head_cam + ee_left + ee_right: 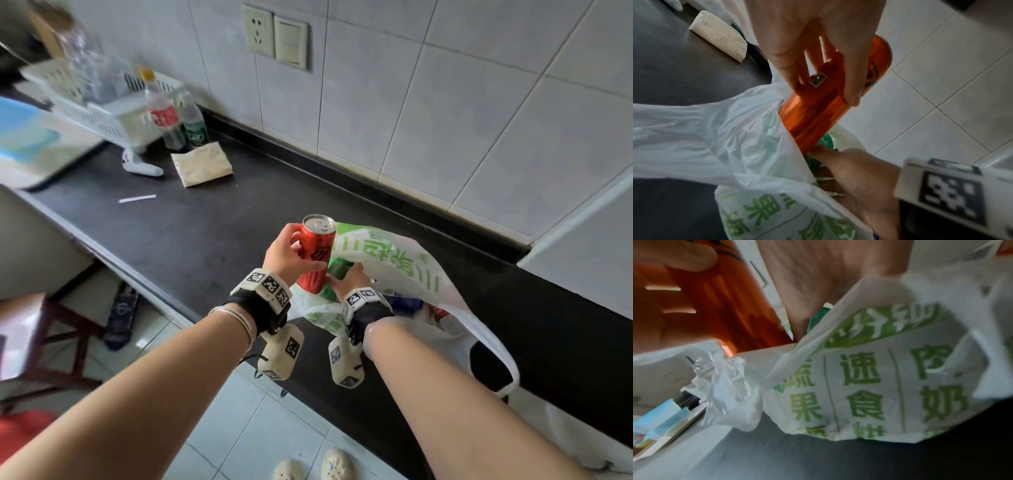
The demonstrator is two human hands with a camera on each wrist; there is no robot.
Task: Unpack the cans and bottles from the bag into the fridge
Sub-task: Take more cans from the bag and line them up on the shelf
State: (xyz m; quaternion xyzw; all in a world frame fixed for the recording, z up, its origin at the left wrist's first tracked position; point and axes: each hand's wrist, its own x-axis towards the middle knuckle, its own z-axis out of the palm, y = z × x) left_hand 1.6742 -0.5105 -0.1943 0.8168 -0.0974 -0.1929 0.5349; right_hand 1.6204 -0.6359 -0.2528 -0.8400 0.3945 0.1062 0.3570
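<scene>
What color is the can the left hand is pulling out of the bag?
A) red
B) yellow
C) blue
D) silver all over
A: the left hand holds a red can by its side, half out of the bag, on the head view; only its top is silver.

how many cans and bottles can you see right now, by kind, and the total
Cans: 2, a red can gripped by the left hand and a green can at the right hand in the bag.
Bottles: 2, a red-label bottle and a green-label bottle on the counter.
Total: 4
</scene>
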